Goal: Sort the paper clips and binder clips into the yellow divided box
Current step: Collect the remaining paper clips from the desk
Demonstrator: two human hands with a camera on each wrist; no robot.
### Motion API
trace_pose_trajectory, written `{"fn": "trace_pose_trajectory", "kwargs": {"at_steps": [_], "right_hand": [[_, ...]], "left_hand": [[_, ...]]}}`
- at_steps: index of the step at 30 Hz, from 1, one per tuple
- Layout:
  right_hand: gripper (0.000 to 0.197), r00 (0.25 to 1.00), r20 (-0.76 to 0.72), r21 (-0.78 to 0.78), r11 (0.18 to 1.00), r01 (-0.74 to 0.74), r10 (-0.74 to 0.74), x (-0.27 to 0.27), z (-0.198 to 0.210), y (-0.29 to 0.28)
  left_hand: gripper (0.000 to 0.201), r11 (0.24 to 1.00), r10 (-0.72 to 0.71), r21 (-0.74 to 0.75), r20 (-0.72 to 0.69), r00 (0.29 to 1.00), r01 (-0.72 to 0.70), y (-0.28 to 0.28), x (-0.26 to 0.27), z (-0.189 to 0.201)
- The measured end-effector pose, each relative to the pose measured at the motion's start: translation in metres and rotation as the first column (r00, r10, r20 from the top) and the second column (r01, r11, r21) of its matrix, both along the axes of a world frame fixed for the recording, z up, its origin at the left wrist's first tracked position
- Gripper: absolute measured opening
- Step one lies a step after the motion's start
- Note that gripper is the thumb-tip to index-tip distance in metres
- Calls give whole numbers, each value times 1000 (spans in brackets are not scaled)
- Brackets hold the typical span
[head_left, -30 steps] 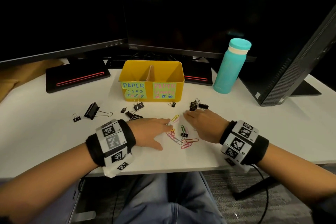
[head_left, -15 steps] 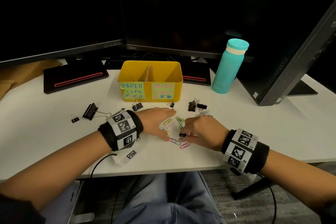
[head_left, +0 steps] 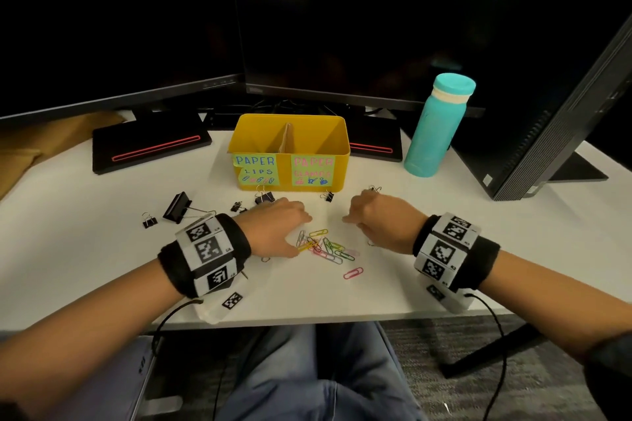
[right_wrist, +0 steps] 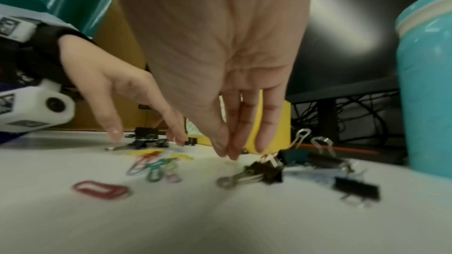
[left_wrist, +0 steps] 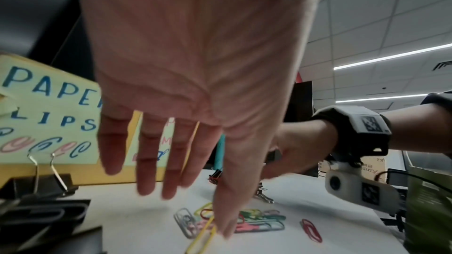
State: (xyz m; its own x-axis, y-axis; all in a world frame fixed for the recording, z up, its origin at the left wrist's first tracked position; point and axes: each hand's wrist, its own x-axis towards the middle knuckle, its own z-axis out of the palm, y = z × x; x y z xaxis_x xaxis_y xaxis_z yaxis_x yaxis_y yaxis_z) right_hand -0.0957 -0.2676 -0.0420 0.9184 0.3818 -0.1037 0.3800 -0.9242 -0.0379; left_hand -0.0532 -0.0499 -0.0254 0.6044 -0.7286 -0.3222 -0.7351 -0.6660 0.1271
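The yellow divided box [head_left: 290, 154] stands mid-desk, its labels reading PAPER CLIPS on the left and PAPER CLAMPS on the right. Coloured paper clips [head_left: 325, 246] lie in a pile between my hands, with one pink clip [head_left: 353, 273] apart. My left hand [head_left: 302, 234] is spread open over the pile's left side; its thumb touches a yellow paper clip [left_wrist: 205, 237]. My right hand [right_wrist: 227, 152] hangs with straight fingers close together just above a black binder clip [right_wrist: 257, 173] on the desk and holds nothing I can see. More binder clips [head_left: 178, 207] lie at left.
A teal bottle [head_left: 437, 126] stands right of the box. Dark monitors [head_left: 342, 27] line the back, and another screen [head_left: 564, 113] angles in at the right. Small binder clips [head_left: 327, 195] sit at the box's front.
My right hand has moved away from the paper clip pile toward the box side, and the small black clip it pinched is no longer among the paper clips. My left hand shifted slightly left.
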Motion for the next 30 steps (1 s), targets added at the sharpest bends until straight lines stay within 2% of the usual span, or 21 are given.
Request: {"fn": "trace_pose_trajectory", "kwargs": {"at_steps": [2, 5, 8, 11, 13, 14, 15, 17, 18, 20, 23, 25, 28, 30], "right_hand": [[41, 998, -44, -20, 999, -44, 43, -7, -8, 7], [43, 995, -36, 68, 994, -90, 92, -16, -12, 10], [54, 1000, -8, 76, 997, -23, 23, -12, -10, -2], [64, 988, -115, 27, 995, -101, 103, -17, -8, -3], [54, 984, -108, 60, 989, -138, 144, -21, -4, -3], [45, 988, -99, 107, 988, -109, 119, -22, 1, -3], [48, 990, -116, 152, 986, -68, 86, -23, 4, -6], [79, 972, -234, 191, 981, 26, 19, -22, 9, -9], [88, 958, -288, 177, 983, 56, -3, -22, 9, -7], [93, 942, -335, 158, 984, 88, -31, -17, 4, 2], [84, 929, -366, 253, 956, 151, -50, 3, -5, 16], [65, 926, -376, 334, 927, 172, -36, 16, -9, 21], [33, 943, -333, 395, 909, 136, 4, 23, -14, 25], [24, 964, -263, 354, 934, 53, 45, 23, -16, 27]], "left_hand": [[54, 997, 2, 78, 4, 1000, -2, 1, -2, 1], [51, 997, 9, 82, -26, 1000, -7, 0, -6, -3], [48, 999, 29, -17, -22, 999, -29, -5, -8, -7], [40, 992, 41, -118, -13, 999, -42, -10, -9, -11], [36, 983, 67, -170, 3, 998, -66, -9, -8, -15], [41, 977, 89, -194, 1, 996, -87, -7, -8, -16], [49, 971, 113, -211, -7, 994, -112, -6, -8, -17], [64, 962, 156, -220, -38, 987, -161, -3, -6, -18], [67, 958, 175, -220, -58, 983, -184, -4, -6, -18], [63, 955, 201, -208, -81, 976, -214, -7, -5, -18], [45, 942, 211, -243, -106, 972, -231, -14, -4, -20], [34, 923, 230, -285, -128, 965, -258, -16, -3, -21], [26, 922, 219, -299, -126, 968, -248, -18, -2, -21], [18, 934, 194, -284, -106, 975, -217, -18, -2, -20]]}}
